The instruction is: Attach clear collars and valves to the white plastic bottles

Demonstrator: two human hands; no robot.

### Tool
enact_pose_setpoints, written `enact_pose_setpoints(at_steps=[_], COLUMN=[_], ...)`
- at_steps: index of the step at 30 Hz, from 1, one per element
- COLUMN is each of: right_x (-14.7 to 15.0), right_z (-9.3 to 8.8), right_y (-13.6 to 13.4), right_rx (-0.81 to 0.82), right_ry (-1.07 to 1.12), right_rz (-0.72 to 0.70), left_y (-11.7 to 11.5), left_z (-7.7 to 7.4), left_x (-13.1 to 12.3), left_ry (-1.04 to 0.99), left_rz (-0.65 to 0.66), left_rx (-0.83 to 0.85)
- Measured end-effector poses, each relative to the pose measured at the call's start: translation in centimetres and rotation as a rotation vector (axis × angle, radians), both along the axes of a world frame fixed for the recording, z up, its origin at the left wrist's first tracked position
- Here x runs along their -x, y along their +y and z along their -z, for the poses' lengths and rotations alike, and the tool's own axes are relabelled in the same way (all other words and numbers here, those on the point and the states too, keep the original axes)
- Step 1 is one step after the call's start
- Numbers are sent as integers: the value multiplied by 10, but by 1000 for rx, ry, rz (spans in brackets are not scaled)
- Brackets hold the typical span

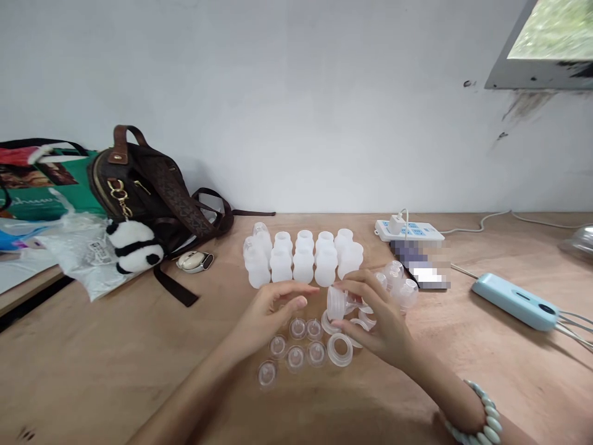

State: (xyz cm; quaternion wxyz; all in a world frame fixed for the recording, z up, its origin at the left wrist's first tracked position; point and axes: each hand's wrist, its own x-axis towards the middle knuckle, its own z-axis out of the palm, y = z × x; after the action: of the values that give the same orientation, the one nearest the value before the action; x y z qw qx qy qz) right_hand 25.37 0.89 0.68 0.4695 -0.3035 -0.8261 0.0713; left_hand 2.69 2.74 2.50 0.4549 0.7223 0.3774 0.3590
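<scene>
In my right hand point(377, 318) a translucent ribbed screw ring point(336, 303) is pinched on its side between thumb and fingers, with a clear piece that looks like a bottle nipple point(354, 303) behind it. My left hand point(275, 309) hovers just left of the ring, thumb and fingers apart, holding nothing. Below it lie several clear bottle nipples point(295, 357) on the table. Another screw ring point(340, 350) rests flat beside them, and more rings are partly hidden behind my right hand. Several frosted white baby bottles point(303, 264) stand in rows beyond my hands.
Clear dome caps point(407, 293) sit right of the bottles. Farther right are a phone point(424, 266), a power strip point(412, 231) and a light blue device point(515, 301) with cables. At left are a dark backpack point(152, 179) with a panda charm point(134, 246), a plastic bag point(78, 253) and a mouse-like item point(194, 261).
</scene>
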Motion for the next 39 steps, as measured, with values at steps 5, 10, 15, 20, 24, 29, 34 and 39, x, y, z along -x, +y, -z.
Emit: enact_pose_setpoints(at_steps=[5,10,15,20,24,29,34,39], right_x=[-3,-3,-3,-2,-3,-4,-6,-6], right_z=[-7,-7,-7,-6,-3,-1,-1,-1], right_y=[2,2,1,2,4,6,8,9], right_rx=[-25,0,13,23,35,41,49,62], right_ry=[41,56,56,42,40,49,58,67], right_rz=[76,122,122,115,149,168,190,198], left_y=[13,8,-1,-7,-3,3,4,2], left_z=[11,17,31,36,37,34,31,16], left_x=[16,44,74,74,63,48,52,49], left_ry=[387,492,491,501,479,431,393,264], left_rz=[-22,-38,-23,-38,-20,46,110,-31], left_rx=[-147,-107,-114,-137,-130,-93,-53,-129])
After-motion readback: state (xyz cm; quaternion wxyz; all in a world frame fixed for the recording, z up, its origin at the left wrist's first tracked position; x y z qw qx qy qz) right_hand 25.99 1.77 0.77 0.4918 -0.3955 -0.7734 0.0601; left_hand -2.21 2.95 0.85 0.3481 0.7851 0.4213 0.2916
